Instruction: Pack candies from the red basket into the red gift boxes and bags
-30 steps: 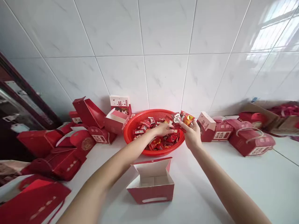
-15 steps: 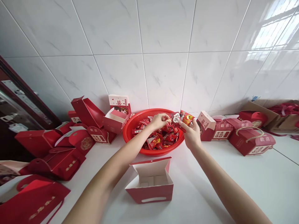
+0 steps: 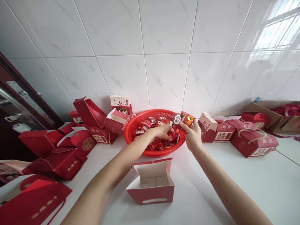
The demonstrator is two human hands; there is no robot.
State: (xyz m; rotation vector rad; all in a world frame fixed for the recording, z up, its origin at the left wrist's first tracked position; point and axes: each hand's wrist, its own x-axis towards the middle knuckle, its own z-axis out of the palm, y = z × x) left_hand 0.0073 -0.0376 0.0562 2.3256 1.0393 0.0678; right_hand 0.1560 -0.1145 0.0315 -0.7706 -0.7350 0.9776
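Observation:
A red oval plastic basket (image 3: 128, 137) is partly filled with red-wrapped candies (image 3: 144, 125). Over its right half, my left hand (image 3: 163, 131) reaches down among the candies with bent fingers; whatever they grip is too hidden to make out. My right hand (image 3: 193, 135) pinches several candy packets (image 3: 187, 119), red, gold and white, above the basket's right rim. Nearer to me, between my forearms, an open red box (image 3: 151, 195) with a white inside stands on the white table.
Red gift boxes crowd the left side, among them an upright open one (image 3: 90, 114). At the right stand more red boxes (image 3: 252, 145) with rope handles and a cardboard carton (image 3: 272, 117). A tiled wall (image 3: 164, 78) rises behind the basket.
My left hand has lowered from near the packets in my right hand down into the candies. My right hand still holds its packets in nearly the same place.

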